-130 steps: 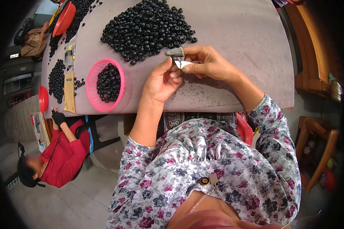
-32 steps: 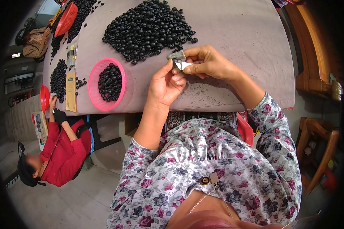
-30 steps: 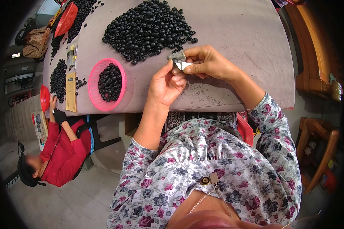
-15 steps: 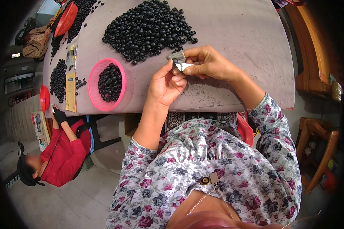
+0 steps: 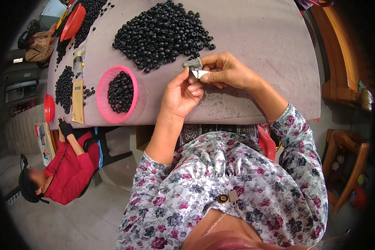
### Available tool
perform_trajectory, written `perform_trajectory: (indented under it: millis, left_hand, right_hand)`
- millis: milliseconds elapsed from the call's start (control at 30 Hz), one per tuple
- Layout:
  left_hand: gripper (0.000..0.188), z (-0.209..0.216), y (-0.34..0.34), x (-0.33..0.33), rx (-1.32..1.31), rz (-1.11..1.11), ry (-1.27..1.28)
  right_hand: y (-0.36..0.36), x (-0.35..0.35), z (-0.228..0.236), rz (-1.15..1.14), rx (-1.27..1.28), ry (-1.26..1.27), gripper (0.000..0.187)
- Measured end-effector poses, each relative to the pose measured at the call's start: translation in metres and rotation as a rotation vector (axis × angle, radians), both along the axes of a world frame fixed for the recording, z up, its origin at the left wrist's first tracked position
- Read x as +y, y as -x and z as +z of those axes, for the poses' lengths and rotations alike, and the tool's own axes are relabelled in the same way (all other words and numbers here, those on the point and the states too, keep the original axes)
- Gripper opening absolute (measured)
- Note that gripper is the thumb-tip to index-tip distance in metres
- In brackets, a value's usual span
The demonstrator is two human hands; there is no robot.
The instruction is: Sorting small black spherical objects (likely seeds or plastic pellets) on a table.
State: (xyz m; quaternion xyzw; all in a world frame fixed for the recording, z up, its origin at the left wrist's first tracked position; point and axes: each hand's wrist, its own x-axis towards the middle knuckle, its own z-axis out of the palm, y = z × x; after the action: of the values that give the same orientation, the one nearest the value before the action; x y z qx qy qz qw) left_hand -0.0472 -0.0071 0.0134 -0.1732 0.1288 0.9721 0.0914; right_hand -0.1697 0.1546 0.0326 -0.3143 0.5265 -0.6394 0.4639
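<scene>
My two hands meet over the table, just below a large heap of black beads (image 5: 160,35). My right hand (image 5: 229,74) pinches a small white folded piece (image 5: 201,74), paper-like and streaked dark along one edge. A grey cover (image 5: 192,63) sits on the tip of its index finger. My left hand (image 5: 180,95) has its thumb and fingers closed at the white piece, around a small dark bead mostly hidden by the fingers. To the left of that hand stands a pink plastic basket (image 5: 136,109) holding black beads (image 5: 121,92).
Dark specks (image 5: 221,102) lie on the grey tablecloth (image 5: 258,37) below my hands. Further left are a tan card packet (image 5: 78,102), more beads (image 5: 64,89) and a red basket (image 5: 73,23). A person in red (image 5: 71,171) works at the left table edge.
My hands stay together in nearly the same place, shifting only slightly. The whole view has dropped a touch. The other person's gloved hand has moved a little.
</scene>
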Motion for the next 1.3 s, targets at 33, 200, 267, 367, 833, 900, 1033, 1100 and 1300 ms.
perform_trajectory:
  millis: [33,200,267,367,833,900,1033,1100,1300]
  left_hand:
    - [0.028,0.0,0.0,0.0,-0.002,-0.003,0.004]
    - [0.027,0.002,0.0,0.0,-0.011,-0.008,0.011]
    - [0.026,0.0,0.0,-0.001,-0.004,-0.007,0.002]
    - [0.024,-0.003,0.0,-0.002,-0.004,0.001,-0.006]
    - [0.021,-0.005,-0.003,-0.001,0.01,-0.004,-0.02]
    - [0.021,-0.005,-0.004,-0.002,0.0,0.003,-0.019]
    - [0.02,0.028,-0.028,-0.016,0.14,0.103,0.368]
    - [0.014,0.048,-0.042,-0.04,0.182,0.327,0.82]
    - [0.009,0.053,-0.071,-0.128,-0.181,0.544,1.834]
  right_hand:
    - [0.0,0.0,0.0,-0.001,0.006,-0.009,0.03]
    - [0.003,0.0,-0.005,0.02,0.022,-0.027,0.028]
    - [0.002,-0.001,-0.003,0.013,0.008,-0.009,0.026]
    - [0.003,-0.001,-0.003,0.011,-0.015,0.002,0.023]
    - [0.007,-0.002,-0.005,0.008,-0.043,-0.017,0.018]
    - [0.008,-0.002,-0.005,0.011,-0.021,-0.014,0.02]
    - [0.005,-0.004,-0.006,-0.179,-0.13,0.029,0.023]
    - [0.01,-0.004,-0.012,-0.311,-0.128,0.048,0.024]
    - [0.018,-0.003,-0.004,-0.429,-0.099,-0.02,0.018]
